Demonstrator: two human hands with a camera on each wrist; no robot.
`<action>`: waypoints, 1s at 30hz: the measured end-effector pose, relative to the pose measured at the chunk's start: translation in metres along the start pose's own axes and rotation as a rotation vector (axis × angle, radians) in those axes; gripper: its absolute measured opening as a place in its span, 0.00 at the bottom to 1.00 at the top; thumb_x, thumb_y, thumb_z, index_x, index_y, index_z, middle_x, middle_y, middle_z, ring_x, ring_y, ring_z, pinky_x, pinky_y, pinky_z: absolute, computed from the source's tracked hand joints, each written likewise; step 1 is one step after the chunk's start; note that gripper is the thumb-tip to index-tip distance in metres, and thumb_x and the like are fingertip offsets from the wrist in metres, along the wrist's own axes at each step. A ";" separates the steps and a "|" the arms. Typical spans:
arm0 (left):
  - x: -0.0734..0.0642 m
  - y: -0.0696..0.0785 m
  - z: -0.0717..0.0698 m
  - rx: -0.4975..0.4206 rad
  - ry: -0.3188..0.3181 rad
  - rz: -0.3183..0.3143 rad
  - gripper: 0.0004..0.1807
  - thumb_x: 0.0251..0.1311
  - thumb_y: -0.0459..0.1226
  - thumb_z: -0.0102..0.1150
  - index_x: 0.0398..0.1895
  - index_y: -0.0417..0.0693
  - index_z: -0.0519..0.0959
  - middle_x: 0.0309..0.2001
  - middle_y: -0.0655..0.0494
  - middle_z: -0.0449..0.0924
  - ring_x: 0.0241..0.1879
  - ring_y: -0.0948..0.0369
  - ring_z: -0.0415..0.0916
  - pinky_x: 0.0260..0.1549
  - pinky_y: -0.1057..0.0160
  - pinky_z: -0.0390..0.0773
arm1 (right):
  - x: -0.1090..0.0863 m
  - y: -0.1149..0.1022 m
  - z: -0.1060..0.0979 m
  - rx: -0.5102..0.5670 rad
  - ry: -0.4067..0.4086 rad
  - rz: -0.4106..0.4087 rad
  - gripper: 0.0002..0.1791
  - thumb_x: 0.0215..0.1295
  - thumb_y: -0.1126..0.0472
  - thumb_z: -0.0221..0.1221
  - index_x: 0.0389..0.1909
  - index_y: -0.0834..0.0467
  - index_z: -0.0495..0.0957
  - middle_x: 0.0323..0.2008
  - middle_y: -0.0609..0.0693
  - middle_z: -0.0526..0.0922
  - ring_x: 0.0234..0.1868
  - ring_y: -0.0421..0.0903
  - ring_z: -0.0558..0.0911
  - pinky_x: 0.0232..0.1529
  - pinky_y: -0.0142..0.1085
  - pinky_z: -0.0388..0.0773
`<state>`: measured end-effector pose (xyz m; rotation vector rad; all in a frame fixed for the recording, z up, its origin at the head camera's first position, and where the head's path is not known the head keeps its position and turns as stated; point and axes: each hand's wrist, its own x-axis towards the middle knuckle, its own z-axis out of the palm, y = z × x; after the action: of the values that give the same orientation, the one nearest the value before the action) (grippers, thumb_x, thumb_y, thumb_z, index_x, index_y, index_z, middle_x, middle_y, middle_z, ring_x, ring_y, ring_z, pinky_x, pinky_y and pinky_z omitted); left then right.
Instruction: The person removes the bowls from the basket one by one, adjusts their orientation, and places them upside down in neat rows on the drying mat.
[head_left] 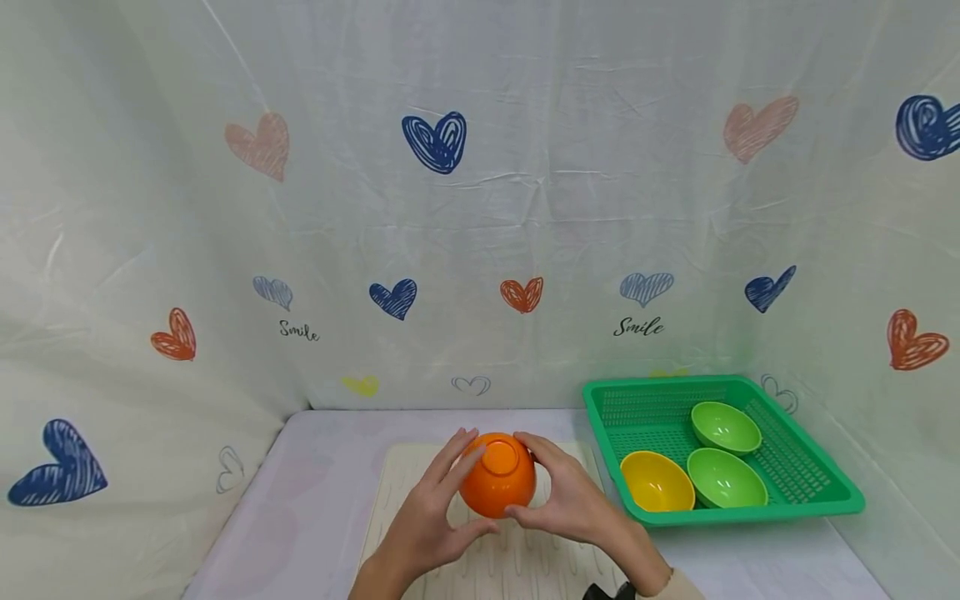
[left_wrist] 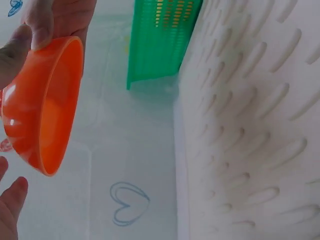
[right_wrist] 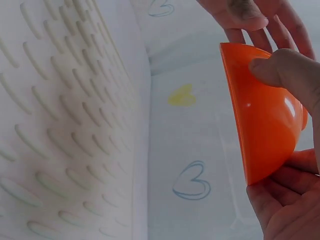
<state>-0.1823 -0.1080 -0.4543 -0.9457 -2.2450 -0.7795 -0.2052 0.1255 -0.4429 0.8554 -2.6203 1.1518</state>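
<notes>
So the shiny, round orange bowl, probably hard plastic (head_left: 498, 492), is up in the air at lower center of the head view. It's bottom-up, foot ring toward the camera, mouth facing the flat, cream-colored ribbed mat (head_left: 517, 567) on the pale counter (head_left: 277, 517).

The right hand (head_left: 570, 500) is grasping it, thumb on the outer wall and fingers at the rim, clear enough in the right wrist view. The left hand (head_left: 435, 521) is just loosely cupped around the other side, not clenched; can't tell if its fingertips actually touch.

My guess on handling: super light, pretty stiff, not very fragile. That glossy curve looks kinda slippery though, so I wouldn't squeeze the dome, it could squirt right out. Better hold: pinch the rim, or spread the 2 hands on opposite sides low near the edge. The foot ring's a decent backup grip.

Lower right of the frame, the green rectangular mesh basket, plastic by the look of it (head_left: 780, 511), has 1 glossy yellow round bowl (head_left: 657, 483) and 2 glossy light-green round bowls (head_left: 726, 429) (head_left: 726, 479), and I'd expect those to handle the same.
</notes>
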 end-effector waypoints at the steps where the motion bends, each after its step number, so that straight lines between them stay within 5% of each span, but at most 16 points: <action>1: 0.000 -0.002 0.000 -0.026 0.006 -0.031 0.53 0.43 0.54 0.74 0.73 0.50 0.59 0.72 0.50 0.59 0.70 0.53 0.62 0.59 0.59 0.73 | 0.000 0.000 0.000 -0.001 0.004 0.000 0.47 0.46 0.42 0.73 0.68 0.48 0.64 0.65 0.39 0.70 0.61 0.39 0.74 0.56 0.40 0.79; 8: -0.003 -0.017 -0.001 -0.156 -0.067 -0.216 0.57 0.43 0.59 0.71 0.75 0.56 0.54 0.72 0.53 0.61 0.69 0.54 0.64 0.59 0.48 0.72 | 0.001 0.001 0.005 0.007 0.003 -0.003 0.48 0.46 0.40 0.72 0.68 0.49 0.63 0.65 0.39 0.69 0.62 0.40 0.73 0.57 0.40 0.78; 19: -0.021 -0.030 0.011 -0.188 -0.133 -0.217 0.50 0.46 0.53 0.72 0.71 0.42 0.62 0.67 0.48 0.69 0.63 0.53 0.72 0.55 0.53 0.76 | 0.001 0.014 0.028 0.027 -0.033 -0.021 0.47 0.48 0.46 0.72 0.69 0.53 0.63 0.67 0.45 0.69 0.64 0.46 0.73 0.59 0.45 0.76; 30: -0.046 -0.050 0.023 -0.131 -0.242 -0.390 0.50 0.42 0.42 0.78 0.69 0.36 0.63 0.66 0.41 0.69 0.63 0.49 0.72 0.56 0.50 0.74 | 0.009 0.034 0.076 0.038 -0.113 -0.002 0.49 0.48 0.49 0.72 0.69 0.61 0.61 0.67 0.55 0.69 0.64 0.51 0.73 0.60 0.48 0.74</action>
<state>-0.1994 -0.1409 -0.5157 -0.6957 -2.6637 -1.0391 -0.2257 0.0856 -0.5140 0.9568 -2.6941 1.1892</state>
